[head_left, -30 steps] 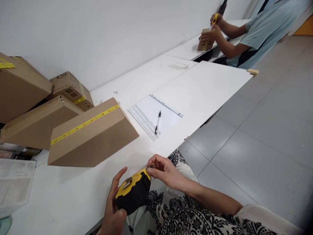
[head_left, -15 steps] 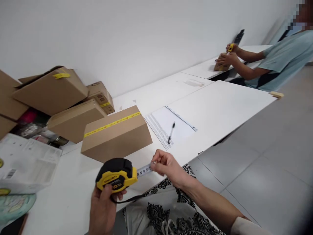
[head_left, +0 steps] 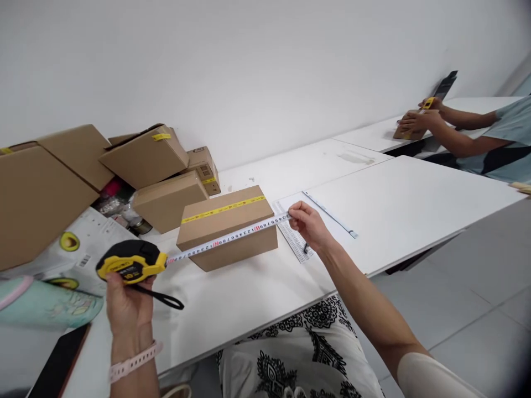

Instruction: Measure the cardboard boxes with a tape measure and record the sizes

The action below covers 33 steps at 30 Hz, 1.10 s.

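My left hand (head_left: 126, 304) grips a yellow and black tape measure case (head_left: 130, 261) at the lower left. Its white blade (head_left: 226, 238) stretches to the right across the front of a cardboard box with yellow tape (head_left: 228, 225). My right hand (head_left: 309, 224) pinches the blade's end just past the box's right edge, above a printed sheet of paper (head_left: 295, 239). The box rests on the white table (head_left: 398, 199).
Several more cardboard boxes (head_left: 145, 155) are piled at the back left against the wall. White and teal packages (head_left: 45, 298) lie at the left edge. Another person (head_left: 493, 138) works with a small box at the far right table. Grey tiled floor lies to the right.
The blade has been drawn out far longer. My right hand moved up and right to the box's right edge, my left hand moved left with the case, and the view shifted left.
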Tool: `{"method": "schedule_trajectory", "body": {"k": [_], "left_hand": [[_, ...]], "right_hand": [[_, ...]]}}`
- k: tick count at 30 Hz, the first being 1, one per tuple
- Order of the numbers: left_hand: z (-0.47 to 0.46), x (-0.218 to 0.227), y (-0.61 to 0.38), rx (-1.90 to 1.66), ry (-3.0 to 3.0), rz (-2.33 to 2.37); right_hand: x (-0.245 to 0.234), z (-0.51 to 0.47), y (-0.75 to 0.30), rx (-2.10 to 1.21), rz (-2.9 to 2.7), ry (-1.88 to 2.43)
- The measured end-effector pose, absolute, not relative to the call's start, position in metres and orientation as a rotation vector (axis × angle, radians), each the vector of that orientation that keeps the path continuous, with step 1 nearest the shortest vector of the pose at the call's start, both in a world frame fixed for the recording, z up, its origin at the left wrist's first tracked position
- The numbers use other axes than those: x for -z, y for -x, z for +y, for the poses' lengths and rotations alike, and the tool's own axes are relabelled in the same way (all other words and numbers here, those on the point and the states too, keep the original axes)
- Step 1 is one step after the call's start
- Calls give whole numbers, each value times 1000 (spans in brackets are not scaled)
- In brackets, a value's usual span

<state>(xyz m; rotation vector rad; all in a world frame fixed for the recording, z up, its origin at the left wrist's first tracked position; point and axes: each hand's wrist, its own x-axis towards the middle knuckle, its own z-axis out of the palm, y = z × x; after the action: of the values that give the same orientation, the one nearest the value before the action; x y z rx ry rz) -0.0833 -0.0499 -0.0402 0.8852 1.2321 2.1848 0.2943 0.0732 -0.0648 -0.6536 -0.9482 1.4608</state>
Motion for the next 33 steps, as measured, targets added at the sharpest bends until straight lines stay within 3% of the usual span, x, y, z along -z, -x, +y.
{"method": "schedule_trajectory", "body": {"k": [5, 12, 22, 33], "left_hand": [[-60, 87, 93, -2113, -817, 1163], [-50, 111, 92, -2026, -785, 1205], [-35, 128, 75, -1907, -841, 1248], [-19, 115, 112, -1869, -922, 1253]], "right_hand": [[113, 61, -295, -1304, -1128, 792], [140, 70, -270, -1175, -1145, 810], [161, 68, -237, -1147, -1095, 878], [171, 59, -219, -1068, -1098, 937]]}}
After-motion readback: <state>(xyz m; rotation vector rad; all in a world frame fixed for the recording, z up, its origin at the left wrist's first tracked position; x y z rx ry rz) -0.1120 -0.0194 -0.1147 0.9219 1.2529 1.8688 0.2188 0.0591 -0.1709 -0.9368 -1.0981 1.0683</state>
